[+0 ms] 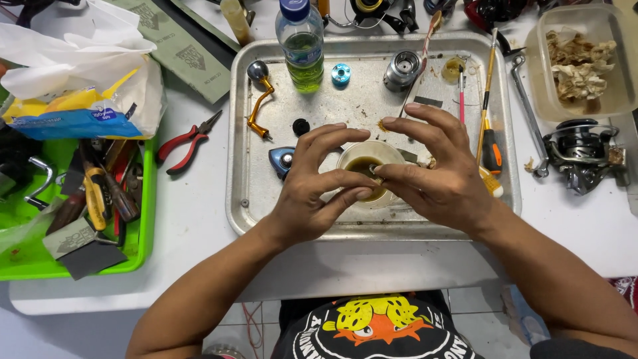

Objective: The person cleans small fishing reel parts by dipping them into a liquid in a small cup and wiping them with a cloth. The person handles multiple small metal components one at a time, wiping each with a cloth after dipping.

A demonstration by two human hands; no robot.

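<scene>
Both hands meet over a small round translucent cup of brownish liquid (365, 174) on the dented metal tray (252, 199). The left hand (312, 193) and right hand (435, 176) pinch a tiny part, too small to identify, between their fingertips. The step looks like cleaning or oiling it; it wants a steady grip just above the cup.

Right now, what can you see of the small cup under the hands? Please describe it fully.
The small cup is round, pale and translucent, plastic by its look. It stands upright on the metal tray and holds dark brownish liquid. The left hand and right hand meet above it, fingertips over its mouth, hiding much of its rim.
</scene>
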